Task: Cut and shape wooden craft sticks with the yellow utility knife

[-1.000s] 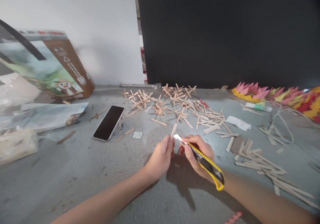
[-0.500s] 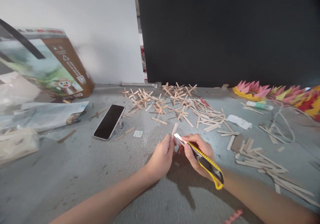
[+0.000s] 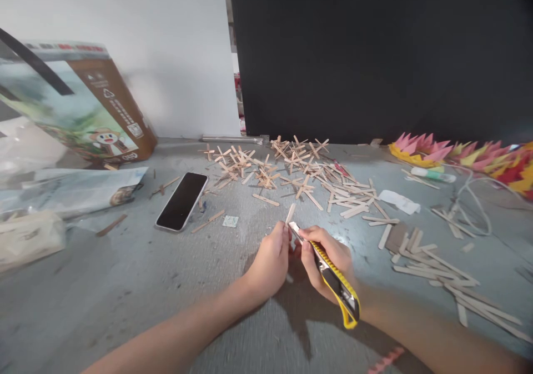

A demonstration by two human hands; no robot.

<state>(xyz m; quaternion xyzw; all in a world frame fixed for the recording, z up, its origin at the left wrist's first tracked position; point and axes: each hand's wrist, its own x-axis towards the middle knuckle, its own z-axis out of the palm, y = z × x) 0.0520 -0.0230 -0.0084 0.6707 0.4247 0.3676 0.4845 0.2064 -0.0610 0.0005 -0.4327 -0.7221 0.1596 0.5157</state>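
Note:
My left hand [image 3: 270,257] is closed around a thin wooden craft stick [image 3: 290,213], whose upper end sticks out above the thumb. In my right hand [image 3: 328,257] is a yellow and black utility knife [image 3: 339,285], its silver blade tip against or very near the stick; whether it bites into the wood cannot be made out. The two hands meet close together above the grey tabletop [image 3: 200,307]. The lower part of the stick is hidden by my fingers.
Beyond my hands lie piled craft-stick stars [image 3: 266,171] and loose craft sticks [image 3: 350,196]. More sticks [image 3: 441,274] spread at right, near a white cable [image 3: 462,196] and glue stick [image 3: 433,174]. A phone [image 3: 182,202] and paper bag [image 3: 112,107] are at left.
My right hand and the knife have shifted slightly left, and the knife's handle end has swung down and left. My left hand keeps its hold on the craft stick.

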